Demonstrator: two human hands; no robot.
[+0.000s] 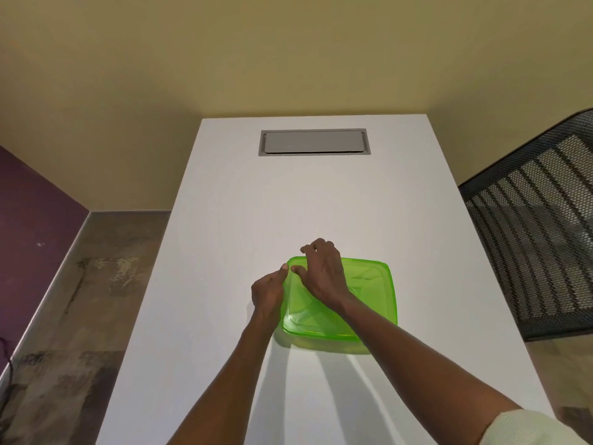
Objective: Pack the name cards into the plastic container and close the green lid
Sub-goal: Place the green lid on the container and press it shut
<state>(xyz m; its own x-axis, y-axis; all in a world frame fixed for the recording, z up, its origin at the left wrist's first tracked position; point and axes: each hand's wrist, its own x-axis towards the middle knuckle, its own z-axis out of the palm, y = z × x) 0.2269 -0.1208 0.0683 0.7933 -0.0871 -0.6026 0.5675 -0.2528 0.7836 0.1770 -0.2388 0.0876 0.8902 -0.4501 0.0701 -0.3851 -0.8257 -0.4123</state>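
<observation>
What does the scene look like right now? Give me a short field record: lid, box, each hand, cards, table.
lid: green lid lies on top of the box, covering it
box: plastic box sits on the white table, mostly hidden under the lid
left hand: left hand at the lid's left edge, thumb on the far-left corner
right hand: right hand laid over the far-left part of the lid, fingers bent at its far edge
cards: none visible outside the box; inside cannot be seen
table extras: grey cable flap at the far end
beside table: black mesh chair on the right
</observation>
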